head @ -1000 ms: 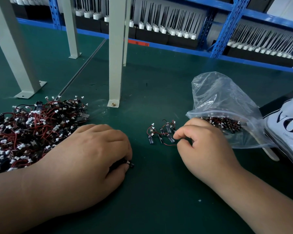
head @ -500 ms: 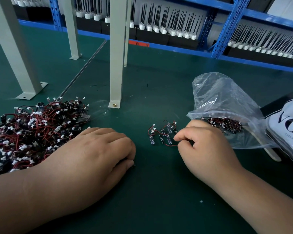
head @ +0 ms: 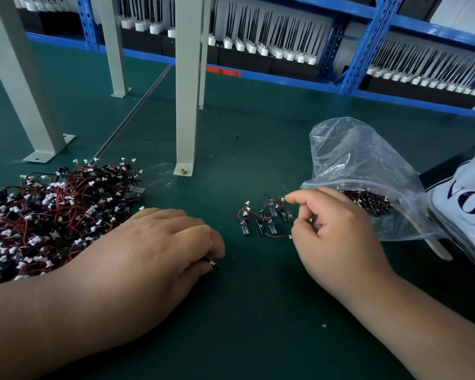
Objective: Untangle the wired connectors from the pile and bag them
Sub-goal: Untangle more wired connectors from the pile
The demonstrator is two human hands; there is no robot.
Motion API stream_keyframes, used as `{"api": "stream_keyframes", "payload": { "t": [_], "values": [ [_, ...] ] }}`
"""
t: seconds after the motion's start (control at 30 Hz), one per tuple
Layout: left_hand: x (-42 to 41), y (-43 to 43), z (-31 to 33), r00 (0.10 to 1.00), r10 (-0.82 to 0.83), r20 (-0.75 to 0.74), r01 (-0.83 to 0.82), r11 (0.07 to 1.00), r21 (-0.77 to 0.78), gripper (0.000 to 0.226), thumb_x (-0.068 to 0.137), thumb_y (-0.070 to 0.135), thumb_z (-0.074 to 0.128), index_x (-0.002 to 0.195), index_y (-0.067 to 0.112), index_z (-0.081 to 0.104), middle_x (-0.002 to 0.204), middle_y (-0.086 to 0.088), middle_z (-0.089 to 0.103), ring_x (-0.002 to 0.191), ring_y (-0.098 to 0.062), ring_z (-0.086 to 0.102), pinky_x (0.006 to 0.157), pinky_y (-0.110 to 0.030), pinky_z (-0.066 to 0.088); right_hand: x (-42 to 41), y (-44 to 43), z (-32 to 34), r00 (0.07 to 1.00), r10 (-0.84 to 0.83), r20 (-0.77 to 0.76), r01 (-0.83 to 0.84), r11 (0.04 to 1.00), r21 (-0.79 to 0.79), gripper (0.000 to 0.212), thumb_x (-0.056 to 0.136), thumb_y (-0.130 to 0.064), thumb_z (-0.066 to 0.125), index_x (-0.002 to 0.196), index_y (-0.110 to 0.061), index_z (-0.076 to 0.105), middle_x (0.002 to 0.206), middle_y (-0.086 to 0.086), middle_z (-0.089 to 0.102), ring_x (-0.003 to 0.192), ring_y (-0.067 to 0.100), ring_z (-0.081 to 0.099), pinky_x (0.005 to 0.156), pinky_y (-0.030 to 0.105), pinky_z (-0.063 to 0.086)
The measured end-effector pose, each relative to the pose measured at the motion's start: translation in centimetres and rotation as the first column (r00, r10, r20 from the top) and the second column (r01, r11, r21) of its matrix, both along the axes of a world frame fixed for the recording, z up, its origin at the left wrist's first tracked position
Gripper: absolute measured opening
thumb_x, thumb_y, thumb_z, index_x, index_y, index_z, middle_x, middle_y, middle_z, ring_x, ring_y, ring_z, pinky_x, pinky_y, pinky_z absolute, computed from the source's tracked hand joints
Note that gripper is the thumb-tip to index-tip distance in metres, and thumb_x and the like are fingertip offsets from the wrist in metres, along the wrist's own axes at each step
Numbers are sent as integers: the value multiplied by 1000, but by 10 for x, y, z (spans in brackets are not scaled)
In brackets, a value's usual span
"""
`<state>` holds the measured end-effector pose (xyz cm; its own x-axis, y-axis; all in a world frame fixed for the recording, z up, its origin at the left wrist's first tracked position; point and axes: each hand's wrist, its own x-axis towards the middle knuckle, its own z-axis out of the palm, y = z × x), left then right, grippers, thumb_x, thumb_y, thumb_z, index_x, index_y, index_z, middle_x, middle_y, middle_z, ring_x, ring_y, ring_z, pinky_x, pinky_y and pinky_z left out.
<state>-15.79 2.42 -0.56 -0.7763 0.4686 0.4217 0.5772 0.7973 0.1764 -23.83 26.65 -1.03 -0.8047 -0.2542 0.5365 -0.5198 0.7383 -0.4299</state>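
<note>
Wired connectors (head: 52,215) piled at 9 o'clock, bag (head: 354,165) at 3. Left hand (head: 148,250) grips one connector (head: 215,266). Right hand (head: 337,229) curls at freed bunch (head: 263,218), hold unclear. Prob. mid-sorting; next needs bunch pinched into bag mouth.

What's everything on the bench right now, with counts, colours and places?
connector pile: one, red and black wires with white plugs, left of mat
loose connectors: several, same colours, centre
plastic bag: one, clear, right, more connectors inside
printed bag: one, white, far right edge
posts: several, grey, rear left and centre
shelving: blue, behind, holding black trays
mat: one, green, under everything
left hand: pinches single connector, beside pile
right hand: pinches a wire of the loose connectors
</note>
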Motion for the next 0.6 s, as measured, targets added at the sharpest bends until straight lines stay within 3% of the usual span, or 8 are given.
{"api": "stream_keyframes", "payload": {
  "t": [0.07,0.17,0.3,0.43,0.6],
  "values": [
    [0,0,0,1000,0,-9,0,1000,19,7,88,34,51,94,36,50,84,21,56,77,-6,55,68,-33,50,2,-1,1,999,51,-18,-51,999,12,30,76,3,63,91,-21,73,77,-10,55,60,5,47,58,29,44],
    [1,-3,1,1000,-5,-22,6,998,64,11,88,28,56,86,34,47,82,19,54,75,-5,53,68,-32,48,11,-5,4,950,313,5,-312,947,76,9,86,-18,67,90,-19,75,82,-9,60,69,1,53,62,27,44],
    [3,-2,4,996,-54,-76,62,993,104,20,83,16,64,83,32,51,83,17,59,78,-9,59,71,-32,48,28,-13,8,847,511,147,-531,827,183,30,93,-46,60,97,-19,74,81,-6,60,73,15,59,63,37,50],
    [5,6,5,988,-47,-145,51,998,24,25,63,5,81,67,19,61,70,2,62,62,-26,62,58,-42,54,37,-18,9,822,551,143,-569,784,249,25,95,-42,58,97,-22,74,81,-5,58,71,16,57,61,36,50],
    [6,8,7,993,-33,-117,26,998,-60,29,51,5,90,62,15,65,65,0,63,57,-26,61,53,-39,55,38,-19,9,821,549,156,-570,782,251,20,97,-34,57,91,-21,71,79,-5,57,70,18,56,60,39,49]
  ]
}}
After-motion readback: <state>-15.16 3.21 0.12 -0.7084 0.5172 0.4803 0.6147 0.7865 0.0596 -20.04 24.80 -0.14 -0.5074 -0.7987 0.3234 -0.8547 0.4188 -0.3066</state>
